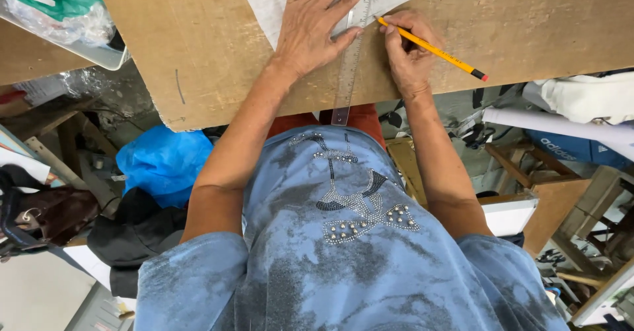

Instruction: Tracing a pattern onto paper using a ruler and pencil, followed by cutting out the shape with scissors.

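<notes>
My left hand (316, 22) lies flat with fingers spread on a clear plastic ruler (348, 73) and a pale sheet of fabric or paper (267, 1) on the wooden board table (198, 47). The ruler runs lengthwise toward me and sticks out over the table's near edge. My right hand (406, 50) grips a yellow pencil (432, 48) with a red and black end, its tip touching the sheet right beside the ruler's edge.
A blue plastic bag (164, 163) lies on the floor at left, with dark bags (39, 212) beyond it. A clear bin with green plastic (63, 14) sits top left. White rolls (561, 123) and wooden stools (528, 166) crowd the right.
</notes>
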